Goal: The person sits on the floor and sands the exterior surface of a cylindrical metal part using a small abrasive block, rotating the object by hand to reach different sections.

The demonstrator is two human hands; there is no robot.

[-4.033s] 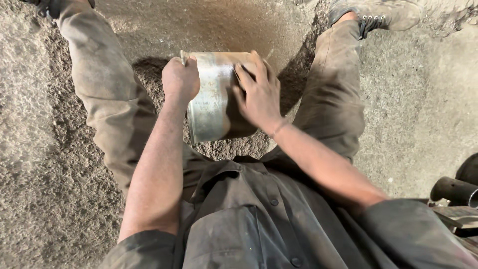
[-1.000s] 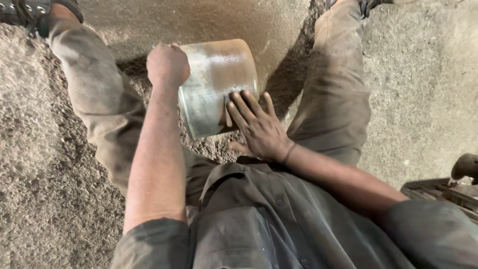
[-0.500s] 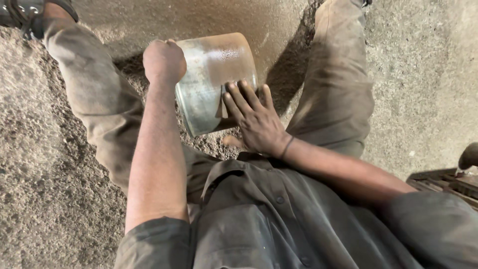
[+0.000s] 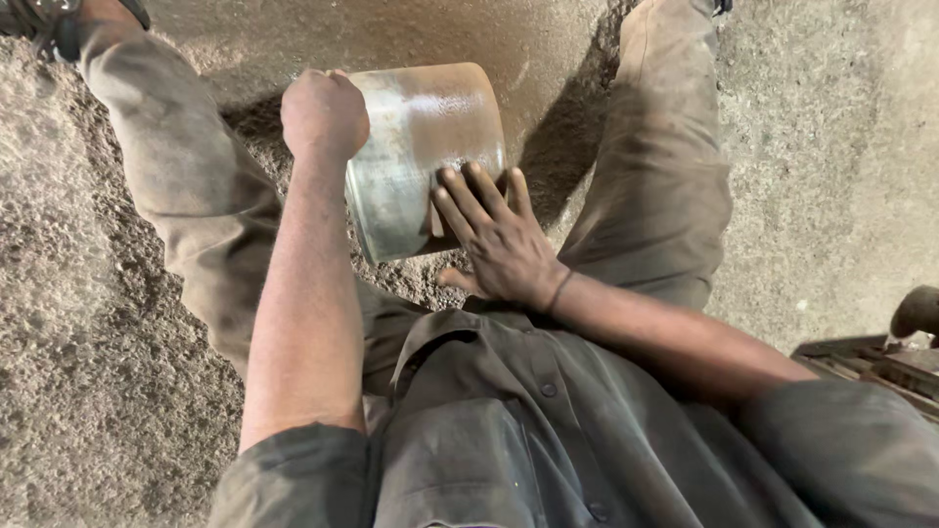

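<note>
A dull metal cylinder point(image 4: 421, 147), like a short wide pipe section, lies on its side on the sandy ground between my spread legs. My left hand point(image 4: 323, 112) is clenched in a fist on its upper left edge; what the fingers grip there is hidden. My right hand point(image 4: 489, 235) lies flat with spread fingers on the near right part of the cylinder's wall, thumb pointing left beneath it. Both forearms are bare, the sleeves of a dark grey shirt rolled up.
Coarse sand and grit point(image 4: 88, 323) cover the floor on the left and beneath the cylinder, smoother concrete point(image 4: 831, 176) on the right. My legs point(image 4: 665, 166) flank the cylinder. A dark metal frame with a round part point(image 4: 915, 313) shows at the right edge.
Over four seconds the cylinder has tilted and shifted slightly left and up; my right hand slid from its upper wall down to its near lower edge. My left fist stayed on the rim.
</note>
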